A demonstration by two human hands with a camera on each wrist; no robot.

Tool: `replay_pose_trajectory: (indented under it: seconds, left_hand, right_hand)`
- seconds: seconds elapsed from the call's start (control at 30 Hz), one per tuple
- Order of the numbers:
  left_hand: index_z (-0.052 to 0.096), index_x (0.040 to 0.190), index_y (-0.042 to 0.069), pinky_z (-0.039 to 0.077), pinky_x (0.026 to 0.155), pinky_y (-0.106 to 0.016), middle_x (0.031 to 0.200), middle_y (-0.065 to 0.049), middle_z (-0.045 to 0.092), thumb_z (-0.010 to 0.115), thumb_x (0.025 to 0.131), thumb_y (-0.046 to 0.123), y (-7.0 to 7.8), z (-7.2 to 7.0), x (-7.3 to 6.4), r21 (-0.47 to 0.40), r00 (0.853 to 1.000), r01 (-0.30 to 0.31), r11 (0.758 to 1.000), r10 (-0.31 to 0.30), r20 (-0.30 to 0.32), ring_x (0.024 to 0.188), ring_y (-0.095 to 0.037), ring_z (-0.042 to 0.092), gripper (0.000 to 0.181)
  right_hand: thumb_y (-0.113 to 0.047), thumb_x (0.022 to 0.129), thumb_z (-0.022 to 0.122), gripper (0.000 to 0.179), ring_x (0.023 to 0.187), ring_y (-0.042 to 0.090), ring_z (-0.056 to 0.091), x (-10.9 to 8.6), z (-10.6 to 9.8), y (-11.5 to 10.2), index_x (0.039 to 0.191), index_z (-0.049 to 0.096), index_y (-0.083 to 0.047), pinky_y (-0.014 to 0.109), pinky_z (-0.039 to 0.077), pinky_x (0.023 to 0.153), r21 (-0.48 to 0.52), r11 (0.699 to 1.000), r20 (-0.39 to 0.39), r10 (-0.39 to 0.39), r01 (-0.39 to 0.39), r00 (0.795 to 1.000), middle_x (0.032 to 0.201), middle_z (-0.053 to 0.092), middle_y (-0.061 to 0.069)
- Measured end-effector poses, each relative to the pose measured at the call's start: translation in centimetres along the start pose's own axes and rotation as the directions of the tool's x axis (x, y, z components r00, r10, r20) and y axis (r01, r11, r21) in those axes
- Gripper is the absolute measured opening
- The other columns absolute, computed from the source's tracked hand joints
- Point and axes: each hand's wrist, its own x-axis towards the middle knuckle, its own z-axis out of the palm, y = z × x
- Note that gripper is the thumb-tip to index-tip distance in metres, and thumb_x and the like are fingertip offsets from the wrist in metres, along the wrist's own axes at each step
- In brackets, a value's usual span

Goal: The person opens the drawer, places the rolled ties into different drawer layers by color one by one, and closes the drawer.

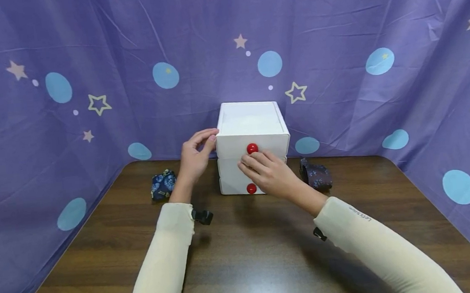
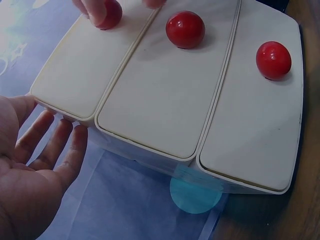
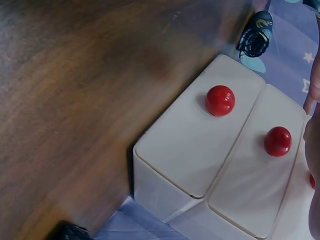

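Note:
A white box of three stacked drawers [image 1: 253,118] stands at the back of the table, each front with a round red knob. All three fronts sit flush in the left wrist view. My left hand [image 1: 193,156] rests its fingertips against the upper left side of the box, fingers [image 2: 72,152] extended. At the top drawer, my right hand [image 1: 269,174] has its fingers curled at the top red knob [image 1: 252,148]; one finger overlaps that knob [image 2: 111,16] in the left wrist view. The bottom knob [image 1: 251,189] shows below the hand, which hides the middle one in the head view.
A blue patterned fabric bundle [image 1: 163,185] lies left of the box. On the right is a dark rolled piece of patterned fabric [image 1: 317,175]. A purple curtain [image 1: 207,36] with stars hangs behind and around the wooden table [image 1: 246,258].

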Motion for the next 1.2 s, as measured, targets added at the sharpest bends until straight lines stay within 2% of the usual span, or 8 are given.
replay_pose_trajectory:
  seconds: [0.13,0.23,0.47,0.67,0.9,1.2]
  left_hand:
    - [0.068,0.124,-0.009,0.056,0.086,-0.022,0.133,-0.022,0.063,0.061,0.104,0.008,0.0,0.0,0.0,0.003,1.0,-0.003,1.0,0.003,-0.003,0.106,-0.013,0.062,0.028]
    - [0.068,0.124,-0.01,0.056,0.085,-0.021,0.132,-0.022,0.063,0.06,0.104,0.007,0.1,0.0,0.0,0.007,1.0,-0.007,1.0,0.007,-0.007,0.105,-0.012,0.062,0.027]
    - [0.068,0.125,-0.009,0.056,0.086,-0.021,0.133,-0.022,0.063,0.06,0.104,0.008,0.2,0.0,-0.1,0.01,1.0,0.003,1.0,-0.003,-0.007,0.106,-0.013,0.062,0.028]
    - [0.068,0.126,-0.007,0.056,0.089,-0.025,0.135,-0.019,0.062,0.06,0.104,0.01,0.0,0.0,0.0,0.005,1.0,0.022,1.0,-0.022,-0.001,0.109,-0.016,0.062,0.029]
    - [0.068,0.126,-0.007,0.056,0.089,-0.024,0.135,-0.019,0.062,0.06,0.104,0.009,-0.3,0.1,0.0,-0.004,1.0,0.026,1.0,-0.026,-0.006,0.11,-0.017,0.062,0.028]
    - [0.069,0.126,-0.007,0.057,0.09,-0.028,0.134,-0.019,0.063,0.06,0.104,0.01,-0.5,0.1,0.1,-0.008,1.0,0.026,1.0,-0.026,-0.007,0.109,-0.015,0.063,0.028]
  right_hand:
    - [-0.015,0.087,0.076,0.045,0.114,0.029,0.059,-0.3,0.4,-0.3,0.131,0.067,-0.007,0.041,0.052,0.096,0.011,1.0,0.036,-0.001,0.001,0.999,0.128,0.065,0.012]
    - [-0.018,0.085,0.078,0.047,0.112,0.029,0.058,-0.5,0.7,-0.4,0.13,0.067,-0.007,0.041,0.051,0.094,0.026,1.0,0.049,-0.004,0.002,0.999,0.126,0.064,0.012]
    - [-0.013,0.087,0.074,0.039,0.106,0.031,0.058,-0.6,2.1,-0.8,0.125,0.068,-0.005,0.041,0.053,0.087,0.064,0.998,0.047,-0.002,-0.001,0.999,0.119,0.062,0.012]
    - [-0.009,0.086,0.072,0.04,0.105,0.032,0.057,-0.9,3.1,-1.1,0.125,0.067,-0.005,0.041,0.052,0.089,0.062,0.998,0.08,0.005,-0.01,0.997,0.12,0.061,0.013]
    - [-0.002,0.088,0.07,0.033,0.104,0.032,0.056,-1.2,3.6,-1.2,0.121,0.068,-0.005,0.041,0.051,0.091,0.067,0.997,0.13,0.028,-0.036,0.991,0.123,0.059,0.016]
    - [0.002,0.09,0.066,0.019,0.098,0.032,0.054,-1.0,3.6,-1.3,0.108,0.068,-0.004,0.039,0.051,0.085,0.06,0.998,0.142,0.026,-0.035,0.99,0.114,0.058,0.015]
